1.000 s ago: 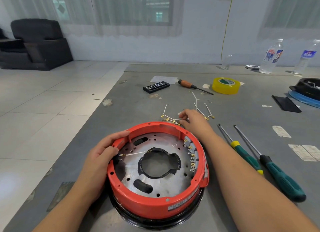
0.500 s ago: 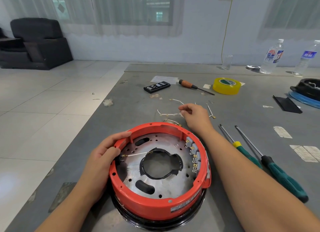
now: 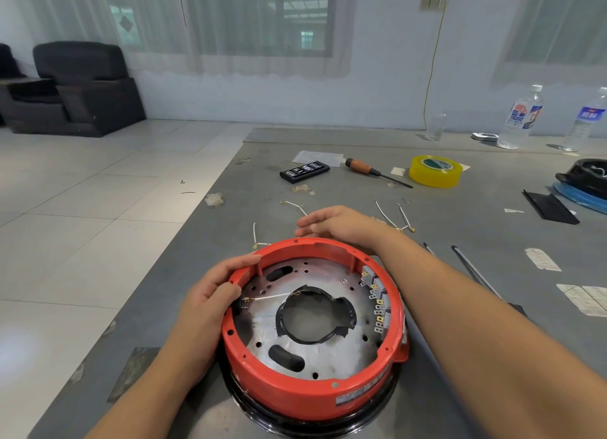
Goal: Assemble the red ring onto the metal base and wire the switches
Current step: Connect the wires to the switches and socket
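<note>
The red ring (image 3: pixel 295 392) sits on the metal base (image 3: pixel 328 356), near the table's front edge. A row of switches (image 3: pixel 377 304) with brass tabs lines its right inner wall. A thin white wire (image 3: pixel 272 296) runs from a black switch (image 3: pixel 241 305) on the left wall toward the centre hole. My left hand (image 3: pixel 210 294) grips the ring's left rim, thumb over the top. My right hand (image 3: pixel 335 223) lies just behind the ring, fingers stretched out to the left. Loose white wires (image 3: pixel 391 217) lie around it on the table; whether it holds one is hidden.
Two screwdrivers (image 3: pixel 476 274) lie right of my right forearm. Farther back are a yellow tape roll (image 3: pixel 435 171), a wooden-handled screwdriver (image 3: pixel 361 166) and a black bit case (image 3: pixel 304 171). Bottles (image 3: pixel 520 116) stand at the back right. The table's left edge drops to a tiled floor.
My right hand has slid left behind the ring and its fingers have straightened. The loose wires under it have been spread apart. My left hand stays on the rim.
</note>
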Demonstrator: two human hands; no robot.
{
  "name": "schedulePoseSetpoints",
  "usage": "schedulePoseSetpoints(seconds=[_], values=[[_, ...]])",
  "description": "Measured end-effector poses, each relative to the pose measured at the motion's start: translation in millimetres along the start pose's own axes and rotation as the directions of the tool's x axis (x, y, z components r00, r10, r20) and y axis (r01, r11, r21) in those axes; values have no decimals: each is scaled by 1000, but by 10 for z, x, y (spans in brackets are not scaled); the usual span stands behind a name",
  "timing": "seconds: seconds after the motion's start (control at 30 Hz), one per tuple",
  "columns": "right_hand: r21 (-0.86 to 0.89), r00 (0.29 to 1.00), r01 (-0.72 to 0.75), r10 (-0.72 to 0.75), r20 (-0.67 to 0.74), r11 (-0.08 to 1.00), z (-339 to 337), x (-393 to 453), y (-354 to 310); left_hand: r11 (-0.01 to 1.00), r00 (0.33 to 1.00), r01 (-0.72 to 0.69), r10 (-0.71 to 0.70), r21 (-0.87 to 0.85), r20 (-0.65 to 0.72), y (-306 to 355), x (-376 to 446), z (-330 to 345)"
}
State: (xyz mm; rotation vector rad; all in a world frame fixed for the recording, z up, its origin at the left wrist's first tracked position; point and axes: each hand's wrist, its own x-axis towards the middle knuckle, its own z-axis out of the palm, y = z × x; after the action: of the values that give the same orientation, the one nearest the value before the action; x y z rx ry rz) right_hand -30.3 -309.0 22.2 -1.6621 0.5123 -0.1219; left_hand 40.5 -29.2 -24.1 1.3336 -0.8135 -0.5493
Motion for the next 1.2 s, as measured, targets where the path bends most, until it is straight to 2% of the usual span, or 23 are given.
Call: schedulePoseSetpoints(seconds=[0.1, 0.17, 0.23, 0.27, 0.33, 0.37, 0.47, 0.53, 0.67, 0.73, 0.77, 0.83, 0.9, 0.97, 1.03, 1.13, 1.2], values=[[6, 1000, -8, 8, 22, 1000, -26, -55, 19, 1000, 1000, -1, 1, -9, 1, 10, -2, 3], [2, 999, 35, -35, -29, 999, -56, -98, 50, 1000, 1000, -2, 2, -5, -3, 10, -3, 7], [-113, 972, 103, -124, -201, 988, -122, -156, 109, 1000, 1000, -1, 1, -5, -3, 5, -3, 3], [-275, 925, 104, -194, -326, 956, -176, -184, 148, 1000, 1000, -1, 1, -6, -1, 5, -2, 3], [-613, 810, -41, -333, -483, 789, -309, -251, 264, 1000, 1000, 5, -5, -3, -2, 9, -5, 6], [-708, 781, -145, -359, -511, 691, -362, -289, 332, 1000, 1000, 7, -7, -1, -6, 7, -6, 2], [-817, 784, -333, -343, -517, 470, -405, -366, 538, 1000, 1000, 8, -8, 6, -10, 9, -9, 5], [-835, 795, -355, -334, -506, 420, -353, -376, 599, 1000, 1000, 9, -9, 9, -11, 11, -10, 5], [-853, 842, -319, -289, -455, 413, -296, -398, 576, 999, 999, 30, -29, 29, -25, 23, -10, 1], [-829, 832, -251, -327, -449, 500, -294, -460, 554, 999, 999, 31, -30, 37, -34, 33, -14, 6], [-777, 798, -213, -353, -489, 593, -294, -508, 543, 999, 999, 31, -29, 42, -36, 38, -18, 11], [-625, 661, -175, -379, -647, 761, -324, -604, 518, 999, 999, 26, -25, 36, -34, 47, -23, 23], [-513, 535, -192, -349, -769, 837, -373, -687, 499, 999, 999, 25, -24, 32, -35, 56, -30, 36], [-477, 500, -218, -322, -804, 852, -405, -730, 504, 999, 998, 33, -32, 31, -45, 70, -36, 49], [-485, 525, -260, -300, -797, 835, -424, -734, 522, 998, 998, 43, -41, 37, -55, 80, -41, 57], [-549, 603, -314, -283, -745, 775, -425, -701, 558, 998, 997, 44, -42, 40, -64, 87, -43, 57], [-590, 624, -337, -295, -724, 734, -420, -681, 562, 999, 997, 40, -38, 30, -64, 91, -44, 62]])
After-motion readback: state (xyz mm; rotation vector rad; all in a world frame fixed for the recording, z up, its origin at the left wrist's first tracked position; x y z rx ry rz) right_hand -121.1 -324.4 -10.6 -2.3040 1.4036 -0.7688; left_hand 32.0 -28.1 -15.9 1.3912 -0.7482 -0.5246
